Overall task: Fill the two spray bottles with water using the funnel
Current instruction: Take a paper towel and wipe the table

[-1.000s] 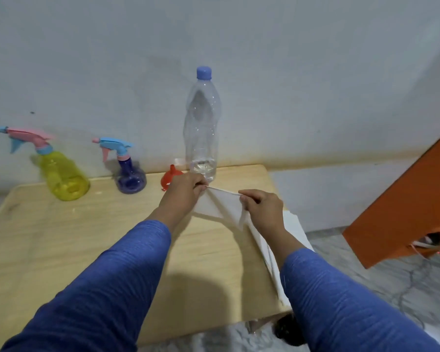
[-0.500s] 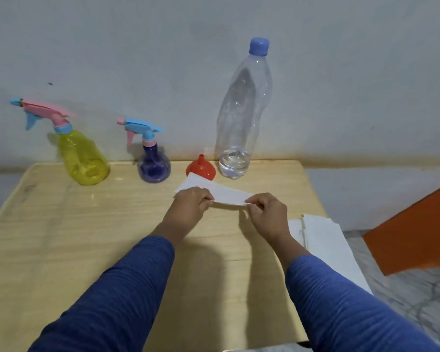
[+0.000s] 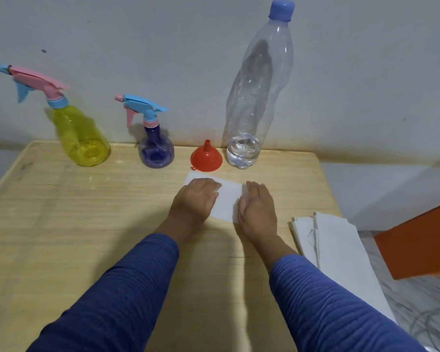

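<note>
A yellow spray bottle (image 3: 80, 134) with a pink and blue trigger head stands at the back left of the wooden table (image 3: 74, 224). A smaller purple spray bottle (image 3: 156, 146) with a blue head stands to its right. A red funnel (image 3: 206, 158) sits upside down beside a tall clear water bottle (image 3: 257, 97) with a blue cap and a little water at its bottom. A folded white tissue (image 3: 225, 201) lies flat in front of the funnel. My left hand (image 3: 194, 200) and my right hand (image 3: 257, 208) press flat on it.
A stack of white tissues (image 3: 335, 252) hangs over the table's right edge. An orange board (image 3: 422, 240) leans over the marble floor at the right. A grey wall stands right behind the bottles.
Both hands lowered the tissue they pinched in the air onto the table and now press it flat. The camera tilted down and moved closer.
</note>
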